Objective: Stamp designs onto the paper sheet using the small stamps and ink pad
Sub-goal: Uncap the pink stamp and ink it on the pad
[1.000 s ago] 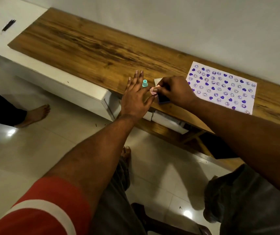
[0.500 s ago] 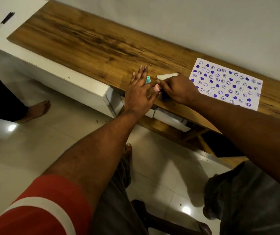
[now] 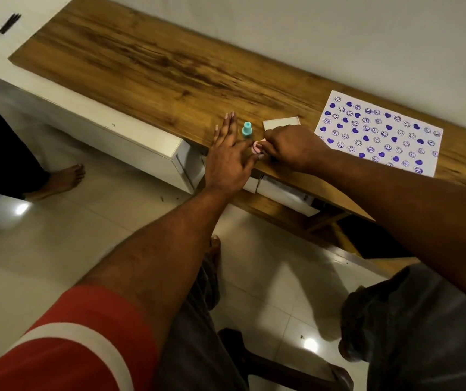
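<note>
A white paper sheet (image 3: 378, 134) covered with purple heart and smiley prints lies on the wooden table top (image 3: 147, 69) at the right. My right hand (image 3: 291, 148) is closed around a small pink stamp (image 3: 256, 146) near the table's front edge, over the ink pad, which is mostly hidden beneath it. A white lid (image 3: 281, 123) lies just behind that hand. A teal stamp (image 3: 246, 130) stands upright between the two hands. My left hand (image 3: 227, 162) lies flat on the table edge, fingers spread, next to the teal stamp.
A white cabinet (image 3: 90, 119) runs along the left under the wooden top. White boxes (image 3: 285, 193) sit on a shelf below the table. A black pen (image 3: 9, 23) lies far left. Another person's bare foot (image 3: 59, 180) rests on the tiled floor at left.
The view has shifted slightly. My right hand has drawn a little toward me with the pink stamp, uncovering the white lid behind it. My left hand stays flat.
</note>
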Demonstrator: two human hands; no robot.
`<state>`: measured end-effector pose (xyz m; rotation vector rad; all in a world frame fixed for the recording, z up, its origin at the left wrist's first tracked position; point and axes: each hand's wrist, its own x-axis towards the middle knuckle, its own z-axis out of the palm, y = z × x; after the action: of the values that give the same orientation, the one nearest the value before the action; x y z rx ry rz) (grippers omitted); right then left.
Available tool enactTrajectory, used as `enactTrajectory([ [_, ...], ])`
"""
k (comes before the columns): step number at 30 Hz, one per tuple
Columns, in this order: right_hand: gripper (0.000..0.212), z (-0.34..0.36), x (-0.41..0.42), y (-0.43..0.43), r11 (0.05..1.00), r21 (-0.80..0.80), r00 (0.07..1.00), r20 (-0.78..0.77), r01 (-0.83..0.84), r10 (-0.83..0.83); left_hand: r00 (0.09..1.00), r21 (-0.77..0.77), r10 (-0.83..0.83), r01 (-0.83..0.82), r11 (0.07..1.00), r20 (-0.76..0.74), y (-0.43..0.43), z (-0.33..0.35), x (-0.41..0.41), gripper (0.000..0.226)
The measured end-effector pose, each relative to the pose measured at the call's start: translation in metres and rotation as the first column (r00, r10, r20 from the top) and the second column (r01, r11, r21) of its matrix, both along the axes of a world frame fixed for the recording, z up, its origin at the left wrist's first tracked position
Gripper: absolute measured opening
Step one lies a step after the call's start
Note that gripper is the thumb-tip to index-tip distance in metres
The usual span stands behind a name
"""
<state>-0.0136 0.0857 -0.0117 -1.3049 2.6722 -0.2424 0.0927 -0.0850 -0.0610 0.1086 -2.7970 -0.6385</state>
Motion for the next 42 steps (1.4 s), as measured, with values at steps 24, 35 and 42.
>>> enactTrajectory([
  [24,0.047,0.021,-0.015,0.052,0.994,-0.031,0.993,-0.043,0.108,-0.109,0.996,-0.031,0.080,-0.078,0.996,0.044,0.002,-0.008,-0.006,0.059],
  [35,0.054,-0.005,-0.004,0.073,0.933,-0.097,0.927,-0.120,0.346,-0.356,0.992,-0.335,-0.047,0.085,0.938,0.119,0.038,0.021,-0.052,0.082],
  [42,0.058,-0.004,-0.015,0.067,0.952,0.094,0.950,-0.150,0.291,-0.275,0.980,-0.282,-0.074,0.125,0.951,0.185,0.035,0.014,-0.055,0.064],
])
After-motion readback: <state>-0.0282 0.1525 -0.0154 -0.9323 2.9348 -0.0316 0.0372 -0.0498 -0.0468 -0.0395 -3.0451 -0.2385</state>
